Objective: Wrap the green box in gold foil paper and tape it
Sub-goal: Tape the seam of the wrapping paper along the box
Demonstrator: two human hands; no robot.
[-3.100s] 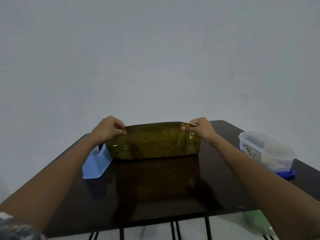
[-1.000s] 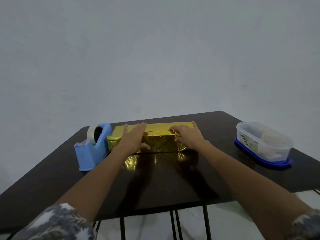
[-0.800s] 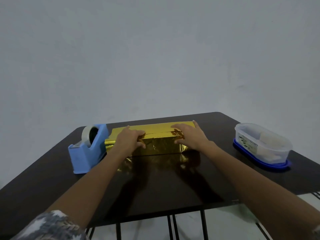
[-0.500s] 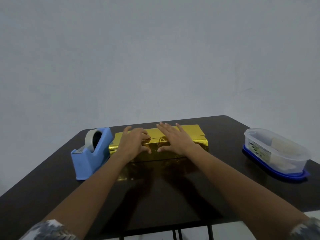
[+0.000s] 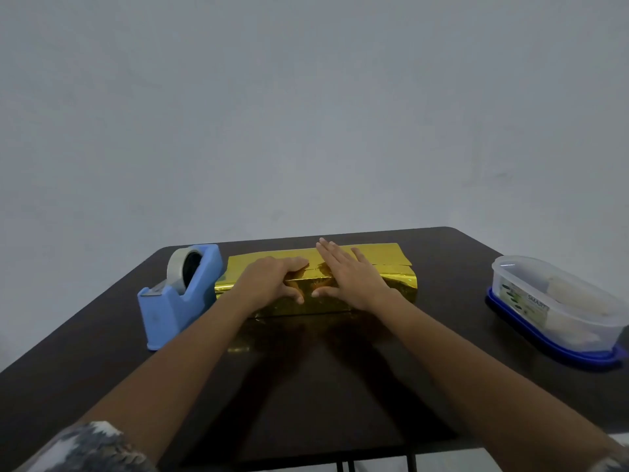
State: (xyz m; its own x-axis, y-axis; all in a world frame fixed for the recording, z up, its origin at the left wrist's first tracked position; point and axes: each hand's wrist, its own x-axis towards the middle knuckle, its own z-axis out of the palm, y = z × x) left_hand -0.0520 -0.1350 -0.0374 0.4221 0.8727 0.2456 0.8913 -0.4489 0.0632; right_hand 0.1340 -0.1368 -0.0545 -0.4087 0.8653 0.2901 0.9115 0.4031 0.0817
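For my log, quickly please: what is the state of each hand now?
Left hand: fingers curled over the foil-wrapped box, holding it.
Right hand: open, flat on the box.

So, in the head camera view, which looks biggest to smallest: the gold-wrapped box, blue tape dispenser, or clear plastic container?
1. Gold-wrapped box, the longest.
2. Clear plastic container, close behind; wide-angle stretch at the edge makes this unsure.
3. Blue tape dispenser, clearly smallest.
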